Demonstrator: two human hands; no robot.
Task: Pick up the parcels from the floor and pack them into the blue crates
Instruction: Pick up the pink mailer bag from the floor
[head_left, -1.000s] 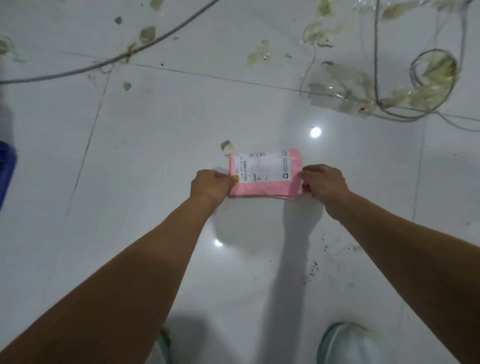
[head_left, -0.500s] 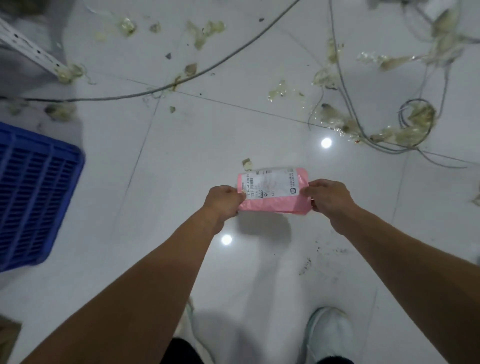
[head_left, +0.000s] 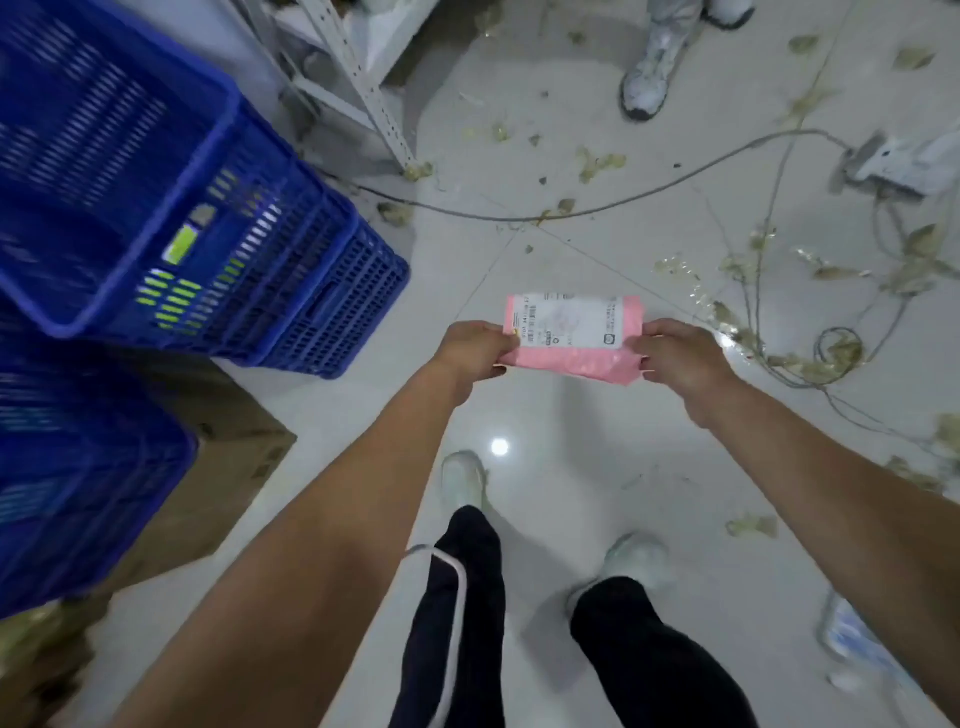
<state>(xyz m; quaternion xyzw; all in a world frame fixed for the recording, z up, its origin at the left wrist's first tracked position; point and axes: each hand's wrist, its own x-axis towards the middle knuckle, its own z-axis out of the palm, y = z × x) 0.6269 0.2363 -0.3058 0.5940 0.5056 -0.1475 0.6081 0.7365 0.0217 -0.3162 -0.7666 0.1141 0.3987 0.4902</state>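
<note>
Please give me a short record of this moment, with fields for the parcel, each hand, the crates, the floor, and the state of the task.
parcel: pink parcel, white label facing up, held above the floor
left hand: left hand grips the parcel's left end
right hand: right hand grips its right end
crates: blue crates on the person's left, contents blurred
floor: cables, tape scraps, cardboard box beside the crates
task state: parcel picked up, not yet packed
</note>
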